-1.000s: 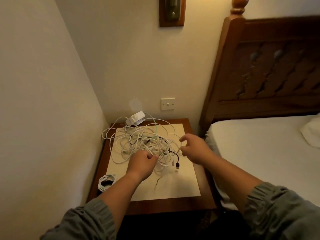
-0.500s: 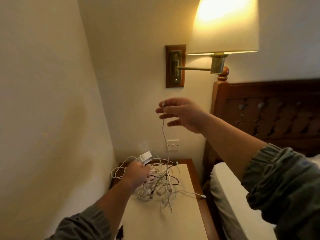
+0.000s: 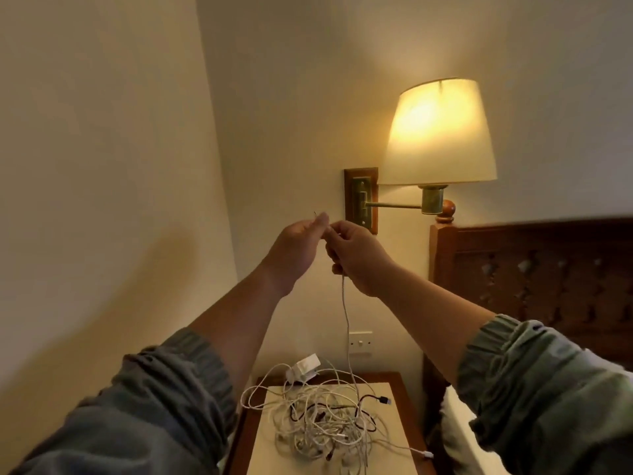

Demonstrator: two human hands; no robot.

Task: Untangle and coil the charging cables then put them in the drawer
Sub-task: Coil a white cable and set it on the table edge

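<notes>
The left hand (image 3: 296, 250) is raised in front of the wall, its grip pinched on the tip of a white cable (image 3: 345, 323); the plug itself is too small to make out. Touching it on its right, the right hand (image 3: 356, 258) has its grip closed round the same cable just below the end. From that grip the cable hangs straight down, thin and limp, into the tangle of cables (image 3: 325, 423) lying on the table (image 3: 404, 423) well below both hands. A white charger block (image 3: 303, 366) sits at the tangle's far edge, and a black USB plug (image 3: 383, 400) pokes out to its right. These cords look light, soft and springy, likely to snag on one another. Holding near the plug and feeding the slack through the fingers seems wisest. No drawer shows.
</notes>
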